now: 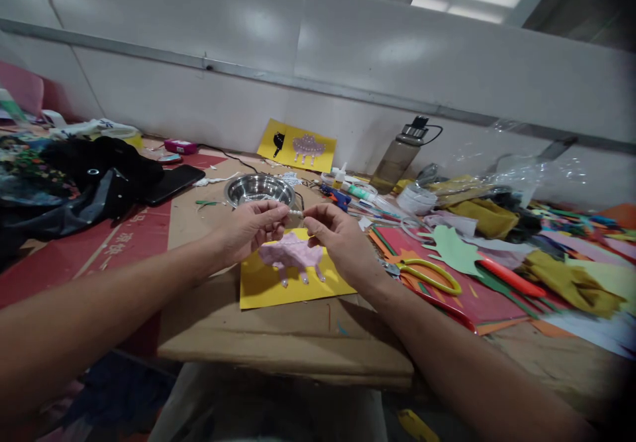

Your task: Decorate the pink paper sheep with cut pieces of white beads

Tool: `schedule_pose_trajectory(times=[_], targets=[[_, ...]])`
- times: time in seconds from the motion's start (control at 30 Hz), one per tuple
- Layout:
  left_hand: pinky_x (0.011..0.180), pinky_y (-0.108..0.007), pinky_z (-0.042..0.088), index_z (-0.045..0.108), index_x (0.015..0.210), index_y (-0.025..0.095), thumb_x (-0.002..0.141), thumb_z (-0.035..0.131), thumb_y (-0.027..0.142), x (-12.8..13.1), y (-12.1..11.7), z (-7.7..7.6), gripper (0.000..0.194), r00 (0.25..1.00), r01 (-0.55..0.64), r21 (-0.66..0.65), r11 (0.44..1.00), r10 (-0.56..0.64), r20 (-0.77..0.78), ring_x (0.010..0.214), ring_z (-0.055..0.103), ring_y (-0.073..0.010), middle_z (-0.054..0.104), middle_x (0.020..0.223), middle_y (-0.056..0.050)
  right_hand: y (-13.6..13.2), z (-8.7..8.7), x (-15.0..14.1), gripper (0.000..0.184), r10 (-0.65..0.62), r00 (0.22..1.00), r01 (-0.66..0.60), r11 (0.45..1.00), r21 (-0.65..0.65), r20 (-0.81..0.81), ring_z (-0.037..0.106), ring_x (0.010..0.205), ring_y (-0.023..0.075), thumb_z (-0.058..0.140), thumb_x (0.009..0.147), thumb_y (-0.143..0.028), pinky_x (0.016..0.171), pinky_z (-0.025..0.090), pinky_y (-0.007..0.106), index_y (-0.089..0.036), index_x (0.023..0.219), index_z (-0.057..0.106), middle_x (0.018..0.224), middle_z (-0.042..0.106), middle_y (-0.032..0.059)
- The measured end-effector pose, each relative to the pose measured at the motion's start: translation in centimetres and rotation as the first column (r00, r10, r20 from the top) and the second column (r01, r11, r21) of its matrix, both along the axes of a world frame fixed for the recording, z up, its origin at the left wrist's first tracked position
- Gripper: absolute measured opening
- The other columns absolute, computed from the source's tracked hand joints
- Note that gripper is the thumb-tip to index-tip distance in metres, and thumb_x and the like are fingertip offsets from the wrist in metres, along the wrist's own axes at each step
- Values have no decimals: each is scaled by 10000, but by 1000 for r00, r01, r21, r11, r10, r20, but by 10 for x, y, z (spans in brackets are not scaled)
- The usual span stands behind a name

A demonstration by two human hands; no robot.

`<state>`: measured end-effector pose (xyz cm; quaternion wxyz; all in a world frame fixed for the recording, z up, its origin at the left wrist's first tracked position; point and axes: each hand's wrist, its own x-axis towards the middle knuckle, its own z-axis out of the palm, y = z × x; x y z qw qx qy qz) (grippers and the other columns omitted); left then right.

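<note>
Between my two hands stretches a short string of white pearl-like beads (pixel 295 214). One end is pinched in the fingers of my left hand (pixel 261 224), the other in those of my right hand (pixel 328 226). Beneath them lies a yellow card (pixel 258 289) bearing a pink cut-out shape (pixel 293 254), with beads at the tips of its lower strips. My hands partly cover the card's upper edge. Just behind my left hand stands a shiny metal bowl (pixel 260 190); its contents are hard to make out.
A finished-looking yellow card (pixel 311 147) leans against the wall. At right are yellow-handled pliers (pixel 432 275), a red-handled tool (pixel 511 276), coloured sheets (pixel 392 238) and a bottle (pixel 400 154). Dark cloth (pixel 94 170) and a phone (pixel 173 183) lie left.
</note>
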<state>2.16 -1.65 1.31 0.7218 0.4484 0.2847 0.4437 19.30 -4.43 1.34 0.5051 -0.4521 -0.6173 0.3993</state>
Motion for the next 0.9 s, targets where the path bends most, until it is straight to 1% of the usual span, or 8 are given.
schedule_pose_trajectory(times=[0.3,0.6,0.77,0.9], targets=[[525,-158,428,620,696,105,694,744,201,2,-2,-1,157,1000,-4,27,1000,5,-25,525,511,-43,604,632,0,-5,3,-2,190,1,998,0,1000,-2,59,500,574,95,603,757,-357,563,443,256,-172,800,593,684,556,-22],[502,-169,425,599,676,109,686,753,224,2,-3,-2,192,999,15,41,999,-14,-41,502,505,-48,597,615,1,-6,5,-2,167,-22,991,21,1000,9,131,489,550,96,564,772,-333,566,404,258,-175,720,559,606,518,-38],[504,-166,417,600,676,104,691,747,219,2,-3,-1,187,999,22,38,999,-20,-43,505,503,-45,597,622,-2,-5,5,-2,169,-18,992,19,1000,-7,126,489,534,95,568,761,-337,544,397,253,-177,710,550,592,510,-43],[504,-170,411,601,674,109,705,734,212,2,-3,-1,172,999,11,39,999,-9,-46,501,500,-47,591,607,0,-4,4,-2,190,-18,994,20,1000,-16,104,495,542,96,586,751,-362,551,405,258,-172,737,579,627,534,-31]])
